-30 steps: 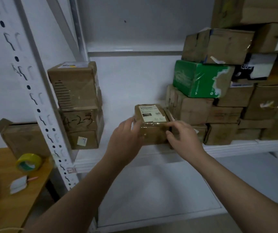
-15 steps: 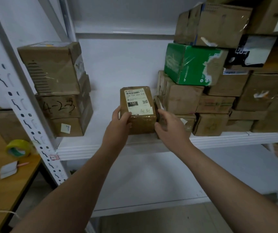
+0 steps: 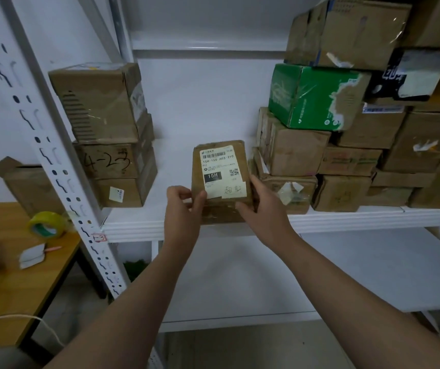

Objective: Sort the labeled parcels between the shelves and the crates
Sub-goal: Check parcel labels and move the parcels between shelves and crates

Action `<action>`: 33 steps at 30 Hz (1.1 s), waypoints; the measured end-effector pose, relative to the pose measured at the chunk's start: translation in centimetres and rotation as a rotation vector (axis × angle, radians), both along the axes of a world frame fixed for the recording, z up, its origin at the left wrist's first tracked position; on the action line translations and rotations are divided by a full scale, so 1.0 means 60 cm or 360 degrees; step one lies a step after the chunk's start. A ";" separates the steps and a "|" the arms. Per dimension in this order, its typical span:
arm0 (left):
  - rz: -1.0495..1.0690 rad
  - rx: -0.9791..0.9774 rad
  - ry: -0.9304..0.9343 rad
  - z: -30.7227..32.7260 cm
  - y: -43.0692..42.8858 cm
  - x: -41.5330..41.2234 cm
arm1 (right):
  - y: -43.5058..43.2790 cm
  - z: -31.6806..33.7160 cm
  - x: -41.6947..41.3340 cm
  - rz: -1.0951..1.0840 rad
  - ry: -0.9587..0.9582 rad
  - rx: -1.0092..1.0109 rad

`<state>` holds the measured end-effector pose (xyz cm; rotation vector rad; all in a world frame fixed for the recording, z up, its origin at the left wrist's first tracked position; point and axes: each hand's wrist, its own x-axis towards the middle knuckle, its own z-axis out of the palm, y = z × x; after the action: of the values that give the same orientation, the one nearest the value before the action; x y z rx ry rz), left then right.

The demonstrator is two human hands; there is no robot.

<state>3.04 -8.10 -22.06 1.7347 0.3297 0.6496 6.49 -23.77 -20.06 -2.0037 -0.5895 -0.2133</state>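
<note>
One roll of yellow tape (image 3: 46, 225) lies on the wooden table (image 3: 14, 288) at the far left, beside the white shelf post (image 3: 54, 166). Right of the post I see three brown boxes (image 3: 112, 145) stacked on the shelf (image 3: 346, 219), the middle one marked 4-23. Next comes the left hand (image 3: 184, 211). Its thumb presses on the near left corner of the parcel (image 3: 221, 182) and its fingers curl round the left edge. The parcel is at the shelf's near edge, between the stack and the big pile, tilted so its white label (image 3: 221, 171) faces me; I read 15H on it. I cannot tell whether its underside rests on the shelf. The right hand (image 3: 264, 211) grips the parcel's near right corner, fingers wrapped along the right side. Past that hand a pile of boxes (image 3: 346, 161) fills the right of the shelf, with a green box (image 3: 317, 97) among its upper ones.
</note>
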 end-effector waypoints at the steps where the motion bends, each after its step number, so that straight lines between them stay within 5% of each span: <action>1: -0.0045 -0.0089 0.0026 0.003 -0.001 -0.008 | -0.002 -0.003 -0.002 -0.0030 0.0002 -0.0001; 10: -0.0540 -0.0563 -0.0269 0.003 0.013 -0.063 | -0.001 -0.031 -0.040 0.0209 0.0169 0.0561; 28: -0.0621 -0.0280 -0.0345 0.015 0.044 -0.100 | 0.030 -0.025 -0.059 0.0376 0.0066 0.0596; 33: -0.0695 -0.0356 -0.0296 -0.003 0.027 -0.120 | 0.019 -0.038 -0.083 0.0268 0.0179 0.0849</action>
<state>-4.15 -6.48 -22.27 1.4547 -0.1045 0.4303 1.53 -22.64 -22.33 -1.4342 -0.5571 -0.1359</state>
